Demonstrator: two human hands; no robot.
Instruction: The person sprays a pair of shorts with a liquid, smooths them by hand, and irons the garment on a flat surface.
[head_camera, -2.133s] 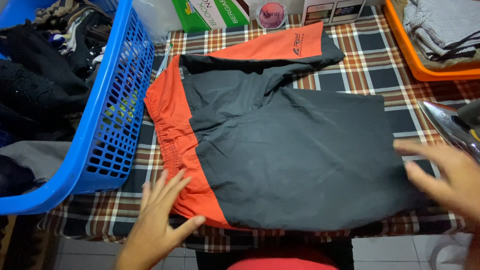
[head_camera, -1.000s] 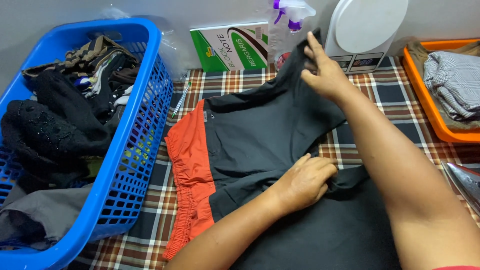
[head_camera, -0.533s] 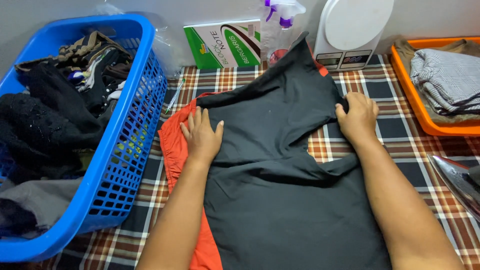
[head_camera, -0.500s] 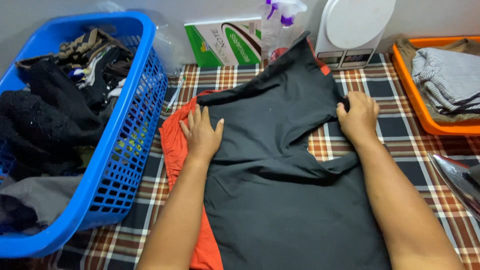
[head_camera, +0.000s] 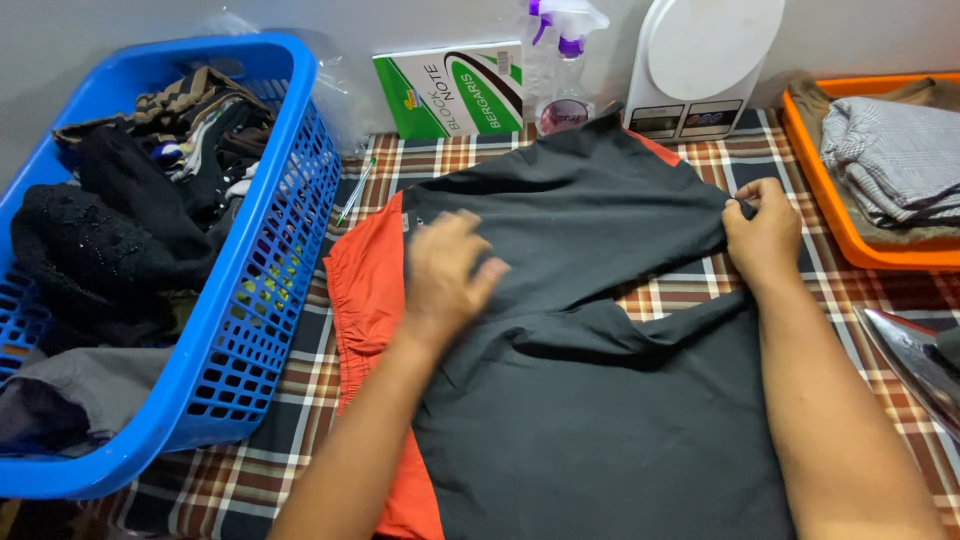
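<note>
A: Hand status?

B: Left hand (head_camera: 445, 275) flat, fingers open, pressing on the grey-and-orange shorts (head_camera: 590, 400). It's motion-blurred. Right hand (head_camera: 765, 235) closed, pinching the shorts' hem at the right edge.

A: Shorts location?

B: Spread on the plaid table cover (head_camera: 300, 400), between the blue laundry basket (head_camera: 260, 330) and the orange tray (head_camera: 850, 240) of folded clothes. Iron (head_camera: 915, 360) at right edge.

Under your hands lay dark grey shorts (head_camera: 600, 400) with an orange waistband (head_camera: 365, 300), on a red-brown plaid cloth (head_camera: 300, 400), beside a blue basket (head_camera: 270, 300) at left.
</note>
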